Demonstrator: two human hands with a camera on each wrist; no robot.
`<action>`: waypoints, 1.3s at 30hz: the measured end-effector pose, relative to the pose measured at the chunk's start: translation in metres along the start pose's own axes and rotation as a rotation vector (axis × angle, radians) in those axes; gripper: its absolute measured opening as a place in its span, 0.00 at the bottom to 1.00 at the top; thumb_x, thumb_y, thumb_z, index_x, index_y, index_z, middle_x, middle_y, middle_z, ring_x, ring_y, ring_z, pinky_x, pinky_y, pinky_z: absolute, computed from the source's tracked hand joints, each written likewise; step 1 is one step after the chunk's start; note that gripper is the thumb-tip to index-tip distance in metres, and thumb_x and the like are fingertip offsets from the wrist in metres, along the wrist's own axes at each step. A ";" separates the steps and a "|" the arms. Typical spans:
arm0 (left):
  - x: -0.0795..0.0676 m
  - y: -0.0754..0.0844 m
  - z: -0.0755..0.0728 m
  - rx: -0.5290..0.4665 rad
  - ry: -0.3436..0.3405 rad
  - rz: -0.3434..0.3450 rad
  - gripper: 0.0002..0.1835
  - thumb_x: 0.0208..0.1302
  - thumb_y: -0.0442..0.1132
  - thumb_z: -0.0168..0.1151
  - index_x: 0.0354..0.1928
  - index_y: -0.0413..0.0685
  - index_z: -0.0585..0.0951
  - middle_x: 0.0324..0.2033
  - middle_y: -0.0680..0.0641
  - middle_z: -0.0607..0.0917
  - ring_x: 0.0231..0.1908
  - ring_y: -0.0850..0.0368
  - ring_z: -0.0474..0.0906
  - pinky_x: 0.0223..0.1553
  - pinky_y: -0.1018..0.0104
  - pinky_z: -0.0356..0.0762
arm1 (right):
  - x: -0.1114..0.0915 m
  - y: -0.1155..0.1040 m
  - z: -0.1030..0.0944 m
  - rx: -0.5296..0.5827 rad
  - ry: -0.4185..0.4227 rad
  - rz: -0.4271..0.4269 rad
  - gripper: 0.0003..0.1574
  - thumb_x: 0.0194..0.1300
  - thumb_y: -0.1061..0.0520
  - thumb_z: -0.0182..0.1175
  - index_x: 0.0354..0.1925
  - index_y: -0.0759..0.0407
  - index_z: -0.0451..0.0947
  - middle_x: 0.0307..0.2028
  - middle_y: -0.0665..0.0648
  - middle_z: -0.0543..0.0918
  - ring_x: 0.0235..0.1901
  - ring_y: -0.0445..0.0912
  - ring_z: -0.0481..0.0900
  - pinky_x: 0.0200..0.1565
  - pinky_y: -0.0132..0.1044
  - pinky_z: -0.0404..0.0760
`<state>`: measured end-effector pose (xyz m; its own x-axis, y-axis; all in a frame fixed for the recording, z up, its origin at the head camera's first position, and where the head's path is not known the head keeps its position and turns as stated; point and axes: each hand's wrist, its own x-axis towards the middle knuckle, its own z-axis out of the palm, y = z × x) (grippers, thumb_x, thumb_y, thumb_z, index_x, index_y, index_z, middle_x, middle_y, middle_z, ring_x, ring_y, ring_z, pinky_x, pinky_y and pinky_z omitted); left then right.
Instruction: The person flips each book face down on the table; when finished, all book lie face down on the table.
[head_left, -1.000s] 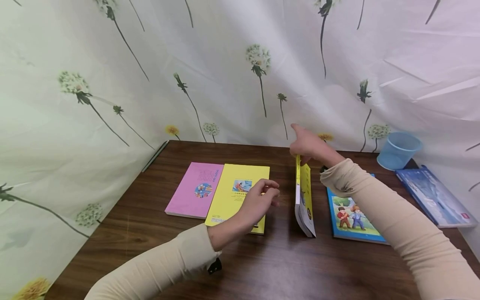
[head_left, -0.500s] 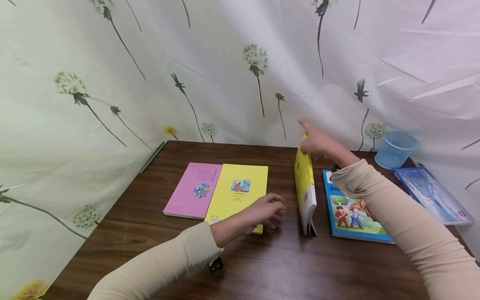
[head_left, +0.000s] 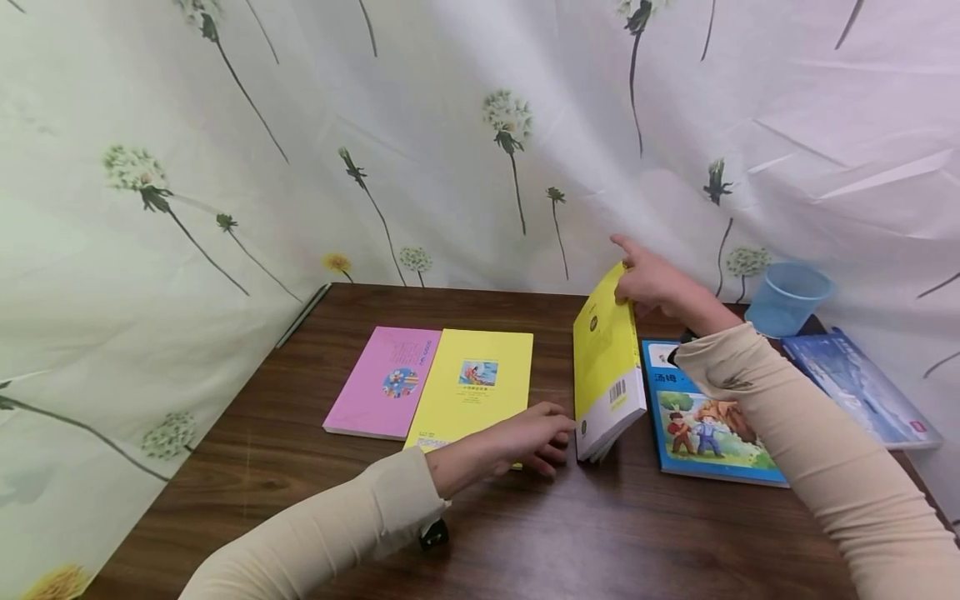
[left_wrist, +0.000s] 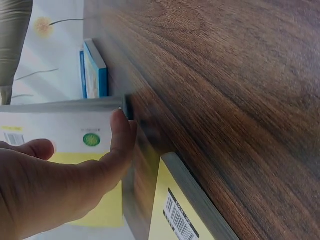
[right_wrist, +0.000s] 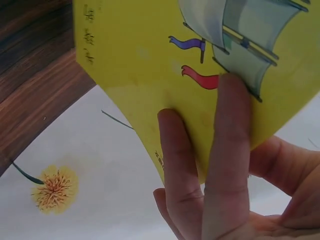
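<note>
My right hand [head_left: 660, 287] pinches the upper right corner of a yellow paperback book [head_left: 606, 358], which stands tilted on its lower edge. In the right wrist view, fingers [right_wrist: 232, 150] lie across its cover, printed with a sailing ship [right_wrist: 245, 40], and the thumb is on the other side. The back cover, with its white band and barcode, faces left. My left hand [head_left: 521, 442] has its fingertips right at the book's lower left edge. Its thumb and finger are spread in the left wrist view, overlapping the white band [left_wrist: 65, 127].
Left of the held book, another yellow book [head_left: 483, 342] lies flat beside a pink book [head_left: 382, 400]. On the right lies a blue picture book [head_left: 720, 479], partly under my right forearm. Farther right are a bluish booklet [head_left: 870, 392] and a light-blue cup [head_left: 787, 300] near the wall sheet.
My right hand has moved right and turned the yellow book from nearly edge-on until its back cover shows. My left hand has moved right and down, up to the book's edge.
</note>
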<state>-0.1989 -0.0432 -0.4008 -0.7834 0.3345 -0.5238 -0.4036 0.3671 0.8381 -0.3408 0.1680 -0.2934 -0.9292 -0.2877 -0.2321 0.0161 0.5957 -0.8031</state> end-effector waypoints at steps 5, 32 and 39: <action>0.002 -0.001 0.001 -0.068 -0.023 0.006 0.29 0.72 0.50 0.55 0.67 0.42 0.65 0.49 0.40 0.80 0.48 0.44 0.84 0.43 0.53 0.86 | -0.003 -0.001 -0.005 0.095 -0.004 0.000 0.65 0.61 0.75 0.53 0.80 0.41 0.30 0.77 0.71 0.48 0.55 0.62 0.77 0.37 0.41 0.87; -0.004 -0.006 -0.014 -0.211 0.055 0.001 0.22 0.68 0.46 0.57 0.58 0.42 0.74 0.43 0.42 0.82 0.36 0.53 0.83 0.34 0.65 0.83 | -0.009 0.018 -0.021 0.166 -0.016 -0.018 0.64 0.65 0.74 0.52 0.80 0.42 0.25 0.78 0.71 0.42 0.62 0.67 0.73 0.49 0.48 0.86; -0.007 -0.010 -0.025 -0.162 0.047 0.037 0.20 0.69 0.45 0.59 0.57 0.40 0.76 0.38 0.46 0.81 0.31 0.57 0.79 0.32 0.68 0.79 | -0.010 0.036 -0.018 0.199 -0.030 -0.044 0.64 0.63 0.74 0.52 0.80 0.43 0.27 0.76 0.72 0.48 0.59 0.66 0.76 0.49 0.49 0.86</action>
<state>-0.2012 -0.0710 -0.4015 -0.8189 0.3028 -0.4875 -0.4421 0.2088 0.8723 -0.3377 0.2062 -0.3103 -0.9192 -0.3344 -0.2079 0.0510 0.4226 -0.9049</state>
